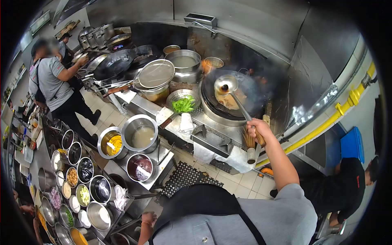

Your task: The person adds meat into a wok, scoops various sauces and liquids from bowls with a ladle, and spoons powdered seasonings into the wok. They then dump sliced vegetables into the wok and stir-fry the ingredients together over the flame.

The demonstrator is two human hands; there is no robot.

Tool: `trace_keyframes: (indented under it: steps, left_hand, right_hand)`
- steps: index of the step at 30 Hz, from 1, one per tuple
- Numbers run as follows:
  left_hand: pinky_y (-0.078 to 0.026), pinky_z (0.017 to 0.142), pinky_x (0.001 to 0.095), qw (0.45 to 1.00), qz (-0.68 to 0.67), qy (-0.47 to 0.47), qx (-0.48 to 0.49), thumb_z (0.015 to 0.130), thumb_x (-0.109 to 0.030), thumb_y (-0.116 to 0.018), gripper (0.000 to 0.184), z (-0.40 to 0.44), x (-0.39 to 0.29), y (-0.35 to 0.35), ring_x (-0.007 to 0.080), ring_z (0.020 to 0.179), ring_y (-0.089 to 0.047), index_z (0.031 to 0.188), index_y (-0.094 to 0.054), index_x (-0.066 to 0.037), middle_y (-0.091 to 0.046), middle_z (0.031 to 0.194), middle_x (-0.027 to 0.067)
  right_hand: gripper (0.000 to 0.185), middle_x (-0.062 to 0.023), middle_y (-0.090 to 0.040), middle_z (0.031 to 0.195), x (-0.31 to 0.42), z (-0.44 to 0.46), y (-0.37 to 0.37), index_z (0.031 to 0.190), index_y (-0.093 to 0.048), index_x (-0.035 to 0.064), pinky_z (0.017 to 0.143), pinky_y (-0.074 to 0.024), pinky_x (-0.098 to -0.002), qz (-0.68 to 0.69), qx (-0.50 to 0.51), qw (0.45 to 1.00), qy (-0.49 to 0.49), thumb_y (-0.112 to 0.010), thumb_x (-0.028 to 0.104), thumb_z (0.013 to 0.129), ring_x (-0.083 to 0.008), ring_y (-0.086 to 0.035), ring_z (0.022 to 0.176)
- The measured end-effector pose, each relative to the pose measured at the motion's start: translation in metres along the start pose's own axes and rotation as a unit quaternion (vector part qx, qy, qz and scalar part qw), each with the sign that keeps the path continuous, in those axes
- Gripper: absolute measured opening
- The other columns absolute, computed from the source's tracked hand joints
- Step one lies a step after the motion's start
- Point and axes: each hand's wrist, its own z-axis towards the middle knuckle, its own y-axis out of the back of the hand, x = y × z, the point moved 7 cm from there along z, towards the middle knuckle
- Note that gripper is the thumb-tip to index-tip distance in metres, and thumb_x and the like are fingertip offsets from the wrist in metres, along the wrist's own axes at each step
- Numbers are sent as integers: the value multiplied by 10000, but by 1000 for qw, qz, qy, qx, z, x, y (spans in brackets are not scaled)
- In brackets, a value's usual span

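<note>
My right hand (260, 130) is wrapped round the wooden handle of a metal ladle (241, 104). Its round bowl, with a little dark stuff in it, is over a smoking wok (249, 87). Pale brown food (232, 101) lies in the wok beneath. Low at the left of my body is my left hand (149, 217), near the prep counter; its fingers are small and partly curled, and I cannot make out whether they hold anything. Left of the wok, a perforated strainer (173, 97) holds chopped greens (183, 104). A bamboo brush (250, 145) stands below the ladle handle.
Pots of liquid (139, 136) and bowls of ingredients (85, 169) crowd the left. A mesh skimmer (156, 74) rests over a pot behind the strainer. A co-worker (57, 81) stands at the far left; another person in black (341, 188) bends at the right. Flame (205, 66) shows behind the wok.
</note>
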Motion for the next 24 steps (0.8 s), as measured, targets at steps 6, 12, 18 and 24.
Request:
trace_keyframes:
  steps: [6, 12, 18, 24]
  left_hand:
    - [-494, 538, 430, 989, 68, 22, -132, 830, -134, -584, 165, 10, 83, 10, 285, 596, -646, 851, -665, 8, -685, 806, 184]
    - [-483, 519, 429, 976, 136, 91, -144, 827, -149, -605, 159, -25, 105, 15, 271, 594, -644, 825, -664, -2, -683, 780, 168]
    - [-473, 499, 429, 977, 132, 79, -147, 825, -165, -627, 159, -19, 107, 15, 257, 592, -642, 799, -663, -12, -681, 754, 153]
    - [-413, 442, 379, 968, -48, 188, -157, 825, -157, -637, 143, -9, 98, 14, 205, 549, -584, 818, -617, -15, -658, 711, 131]
  right_hand:
    - [117, -60, -512, 632, -5, 66, 47, 869, -479, 23, 362, -369, -286, -82, -90, 991, 47, -587, -2, 832, -130, -456, 429]
    - [104, -61, -511, 626, 3, 73, 63, 843, -491, 25, 367, -375, -292, -74, -130, 986, 69, -593, 5, 830, -136, -457, 435]
    - [113, -32, -492, 633, -5, 64, 65, 814, -469, 65, 368, -361, -248, 22, -60, 998, -9, -553, 83, 886, -99, -430, 451]
    - [121, -28, -500, 633, 3, 68, 48, 798, -485, 46, 356, -358, -253, -48, -90, 994, 45, -574, 75, 876, -103, -437, 444]
